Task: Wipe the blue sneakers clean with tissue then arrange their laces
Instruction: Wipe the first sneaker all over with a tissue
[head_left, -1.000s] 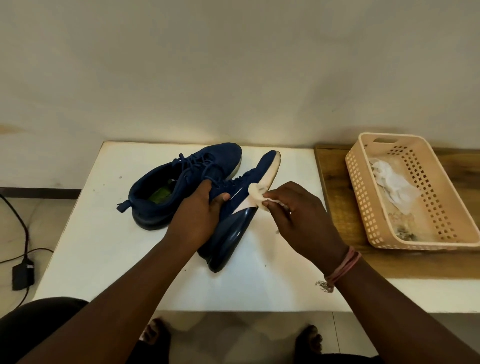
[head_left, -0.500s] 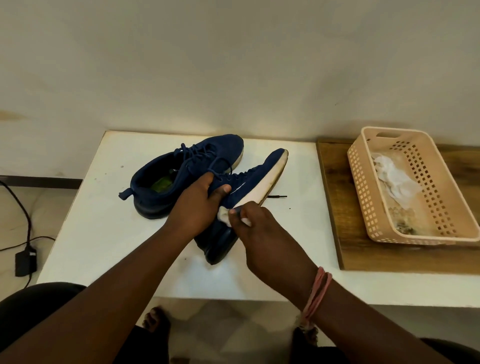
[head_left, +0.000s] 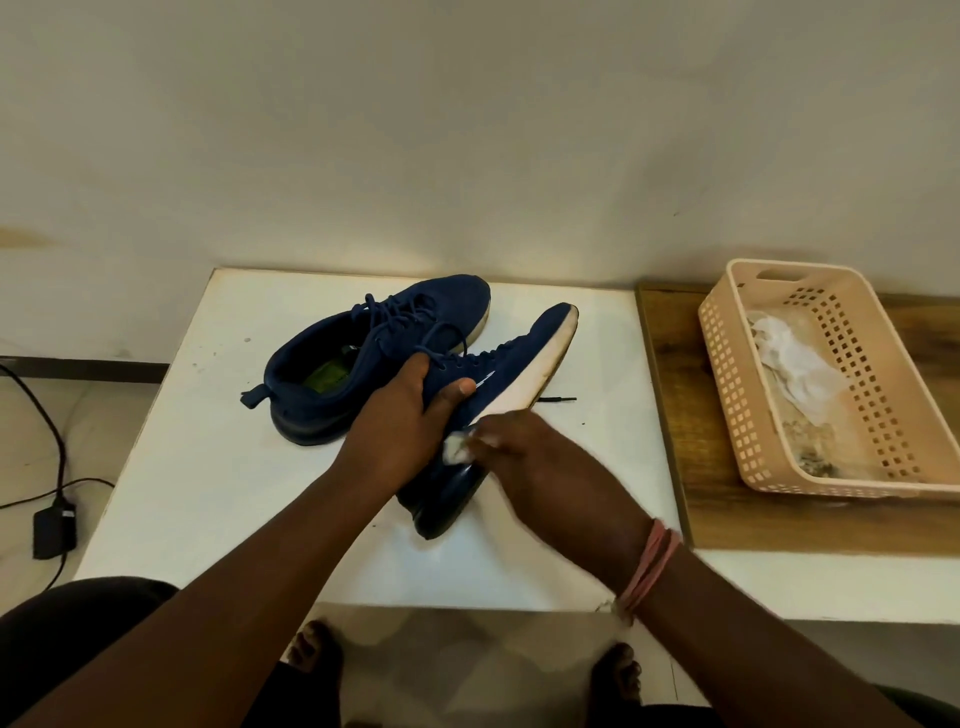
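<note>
On the white table (head_left: 197, 467), the left sneaker (head_left: 363, 364) rests upright, toe toward the far right, heel tab near-left. The left hand (head_left: 410, 421) curls round the second sneaker (head_left: 519, 358), tipped on its side, its long axis running from near heel to far-right toe, midsection hidden. The right hand (head_left: 540, 462), motion-blurred, pinches a tissue (head_left: 457, 447) against its side. A basket (head_left: 727, 374) holds crumpled tissues.
</note>
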